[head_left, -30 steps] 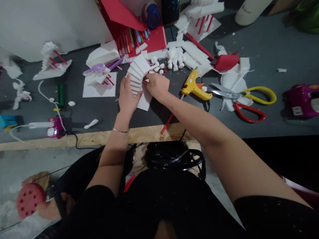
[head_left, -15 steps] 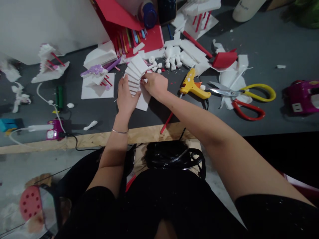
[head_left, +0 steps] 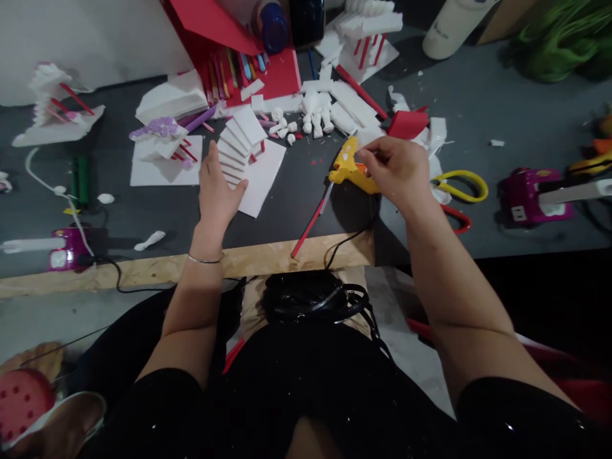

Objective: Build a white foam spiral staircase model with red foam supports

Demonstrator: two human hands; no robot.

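My left hand (head_left: 218,194) curves around the near left side of a small white foam staircase model (head_left: 239,143), fingers along one edge and thumb by the lowest step. Fanned steps rest on short red sticks above a white foam base (head_left: 268,175). My right hand (head_left: 401,167) hovers over the handle of a yellow hot glue gun (head_left: 343,162), its fingers curled and thumb drawn toward the index finger. Whether anything small sits in that pinch is hidden. The gun's nozzle points toward a red stick (head_left: 307,231) near the table edge.
Scissors with yellow (head_left: 466,185) and red handles lie partly under my right forearm. White clay pieces (head_left: 316,111) and foam scraps crowd the back. Another stair model with purple trim (head_left: 160,137) stands left. Purple devices (head_left: 526,194) flank the work area. A bottle (head_left: 452,29) stands behind.
My right hand has left the staircase model and moved right, over the glue gun. My left hand stays at the model. The view has shifted somewhat to the right.
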